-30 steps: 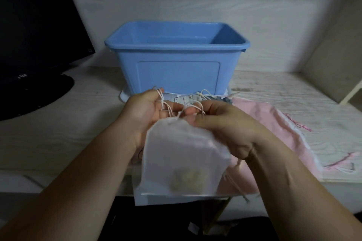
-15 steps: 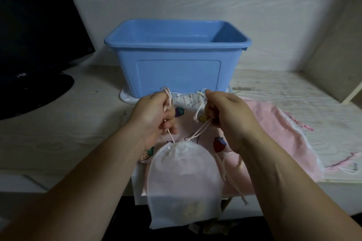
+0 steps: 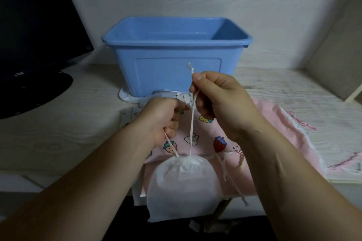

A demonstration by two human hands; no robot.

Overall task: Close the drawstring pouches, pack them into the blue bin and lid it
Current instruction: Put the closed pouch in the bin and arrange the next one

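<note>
A white drawstring pouch [image 3: 183,188] hangs below my hands, its mouth cinched tight. My left hand [image 3: 162,119] grips one drawstring [image 3: 171,146] in its fist. My right hand [image 3: 219,101] pinches the other drawstring [image 3: 192,123] and holds it up higher, its knotted end sticking out above the thumb. The open blue bin [image 3: 176,60] stands behind my hands on the desk, with nothing visible inside it. Under the hanging pouch lies a pink pouch printed with strawberries and bunnies [image 3: 195,139]. A plain pink pouch [image 3: 274,123] lies to its right.
A white lid [image 3: 125,97] sticks out from under the blue bin. A black monitor [image 3: 35,35] on its stand fills the left. A beige panel [image 3: 337,60] walls off the right. The wooden desk [image 3: 68,133] ends just below my hands.
The pouch's mouth went from open to fully cinched. Both hands pulled the strings up and away, the right hand rising higher, and the pouch dropped lower on its strings.
</note>
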